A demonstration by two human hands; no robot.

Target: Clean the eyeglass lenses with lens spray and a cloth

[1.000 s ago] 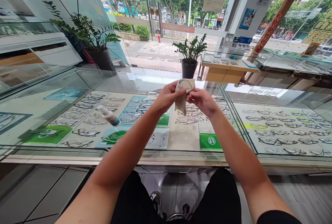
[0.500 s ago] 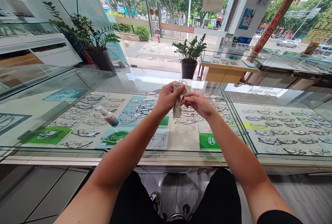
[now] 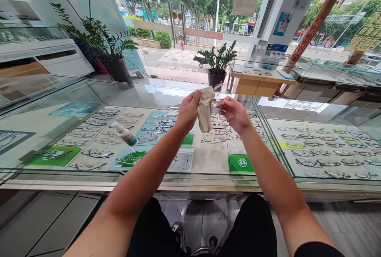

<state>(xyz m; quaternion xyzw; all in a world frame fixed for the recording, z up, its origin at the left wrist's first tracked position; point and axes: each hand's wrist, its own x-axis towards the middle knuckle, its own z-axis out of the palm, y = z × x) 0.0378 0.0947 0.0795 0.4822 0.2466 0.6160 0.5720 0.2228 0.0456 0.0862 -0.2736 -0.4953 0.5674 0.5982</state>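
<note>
Over glass counter [image 3: 210,161]: left hand [image 3: 188,112] clamped on cloth [image 3: 205,111], right hand [image 3: 234,114] pinching half-hidden eyeglasses [image 3: 218,87]

The left arm [image 3: 139,173] and right arm [image 3: 276,177] reach from the near corners toward the far middle, converging. The left hand [image 3: 189,108] grips with its thumb uppermost, pointing to the far side; just right of it, apart, the right hand [image 3: 233,114] bends its fingers inward, tips pinched toward the left.
</note>
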